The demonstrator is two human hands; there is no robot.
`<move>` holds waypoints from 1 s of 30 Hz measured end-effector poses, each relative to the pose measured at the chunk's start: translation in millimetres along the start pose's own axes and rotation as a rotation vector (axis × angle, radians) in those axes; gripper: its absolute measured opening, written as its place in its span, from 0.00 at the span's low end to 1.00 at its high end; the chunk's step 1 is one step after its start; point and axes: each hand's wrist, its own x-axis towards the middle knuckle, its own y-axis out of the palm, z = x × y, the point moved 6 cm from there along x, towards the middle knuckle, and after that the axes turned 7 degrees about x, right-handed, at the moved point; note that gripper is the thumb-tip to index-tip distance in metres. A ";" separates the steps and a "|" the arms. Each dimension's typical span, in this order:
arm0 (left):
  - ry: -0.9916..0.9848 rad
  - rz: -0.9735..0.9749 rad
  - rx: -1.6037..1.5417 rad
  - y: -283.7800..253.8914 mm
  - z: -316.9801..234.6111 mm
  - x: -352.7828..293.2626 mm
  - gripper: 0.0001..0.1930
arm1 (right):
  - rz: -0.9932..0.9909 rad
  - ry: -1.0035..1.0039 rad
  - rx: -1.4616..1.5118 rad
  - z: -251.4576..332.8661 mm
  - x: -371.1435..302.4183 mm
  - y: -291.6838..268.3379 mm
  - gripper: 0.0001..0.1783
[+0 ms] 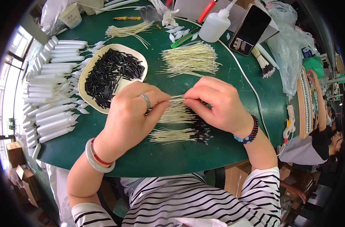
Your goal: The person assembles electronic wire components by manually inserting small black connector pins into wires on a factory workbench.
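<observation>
My left hand (131, 106), with a ring, is closed in a pinch over the middle of the table. Facing it, my right hand (218, 102) is pinched too, and a thin pale wire (177, 97) spans the fingertips of both. Whether a black sleeve is on that wire is hidden by my fingers. Just beneath lie pale wires with black-sleeved ends, in one bundle (176, 116) partly under my hands and another bundle (170, 135) nearer me. Left of my hands, a cream dish (83, 90) holds many short black tubes (106, 75).
Bare pale wires (189, 57) lie beyond my hands. White candle-shaped sticks (53, 113) crowd the left side. A white squeeze bottle (215, 27), a phone (252, 30) and a green cutter (184, 38) are at the back. A white cable (242, 70) crosses the right; a person (312, 145) sits beyond.
</observation>
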 end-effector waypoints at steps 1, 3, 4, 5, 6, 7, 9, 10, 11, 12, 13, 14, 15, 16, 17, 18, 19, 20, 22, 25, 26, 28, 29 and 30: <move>-0.005 0.009 -0.016 -0.2 -2.1 -1.0 0.05 | -0.004 0.007 0.005 1.9 0.8 -0.4 0.06; 0.010 0.011 0.014 -1.2 -3.2 -1.9 0.05 | -0.003 -0.013 0.029 3.8 2.4 -0.1 0.06; 0.029 0.004 0.040 -1.7 -3.4 -1.3 0.05 | -0.004 -0.024 0.034 3.0 1.8 0.7 0.05; 0.067 0.005 0.078 -1.8 -4.9 -0.2 0.05 | 0.000 -0.028 0.015 3.0 1.3 -0.9 0.05; 0.065 0.016 0.073 1.7 -4.1 0.7 0.05 | 0.005 -0.032 -0.005 3.6 1.2 -3.9 0.05; 0.087 -0.013 0.089 1.1 -4.4 0.8 0.05 | 0.012 -0.041 -0.023 4.1 2.8 -4.9 0.05; 0.107 -0.023 0.127 -1.4 -6.3 0.2 0.05 | 0.042 -0.028 0.011 0.6 2.9 -5.6 0.05; 0.100 -0.024 0.139 -3.1 -2.5 0.2 0.05 | 0.081 -0.027 0.039 -4.1 5.1 -5.0 0.06; 0.090 0.001 0.164 -0.7 2.4 0.7 0.05 | 0.070 0.018 0.063 -13.0 6.5 -11.4 0.08; 0.078 0.024 0.189 1.2 6.9 0.1 0.06 | 0.071 0.212 0.106 -23.7 8.5 -20.9 0.12; 0.117 0.079 0.205 13.9 6.8 2.0 0.04 | 0.035 0.248 0.002 -41.6 3.4 -31.1 0.14; 0.152 0.130 0.241 19.0 3.0 2.0 0.03 | 0.037 0.253 -0.121 -53.7 1.1 -32.6 0.12; 0.162 0.183 0.280 23.9 0.7 2.2 0.04 | 0.067 0.229 -0.185 -59.4 -0.6 -27.6 0.11; 0.163 0.178 0.282 23.2 1.0 1.5 0.04 | 0.098 0.209 -0.249 -64.7 -2.6 -19.8 0.09; 0.154 0.184 0.255 22.6 1.2 1.0 0.04 | 0.054 0.254 -0.227 -69.4 -3.9 -14.8 0.07; 0.145 0.190 0.228 21.7 1.3 1.5 0.05 | 0.053 0.249 -0.229 -69.1 -3.4 -12.9 0.07; 0.145 0.187 0.234 18.4 3.2 1.6 0.05 | 0.041 0.193 -0.309 -66.2 -1.7 -10.5 0.07; 0.120 0.157 0.207 10.8 7.0 2.4 0.06 | 0.028 0.137 -0.389 -63.0 -0.9 -8.5 0.06; 0.015 0.103 0.213 -10.4 22.0 2.5 0.07 | -0.011 0.086 -0.479 -57.7 -1.4 -8.6 0.07; -0.240 0.130 0.249 -50.8 50.0 7.1 0.05 | -0.032 0.060 -0.569 -44.3 1.7 -18.1 0.07; -0.270 0.152 0.268 -55.2 55.4 7.0 0.06 | -0.023 0.072 -0.591 -42.8 1.6 -18.9 0.06; -0.328 0.236 0.323 -55.0 66.0 4.5 0.07 | -0.032 0.050 -0.588 -42.7 -1.1 -17.7 0.06; -0.301 0.254 0.322 -51.2 65.1 3.5 0.06 | -0.033 0.057 -0.517 -46.5 -2.3 -16.3 0.06; -0.273 0.273 0.321 -47.4 64.7 2.3 0.06 | -0.034 0.064 -0.447 -49.6 -0.9 -15.0 0.06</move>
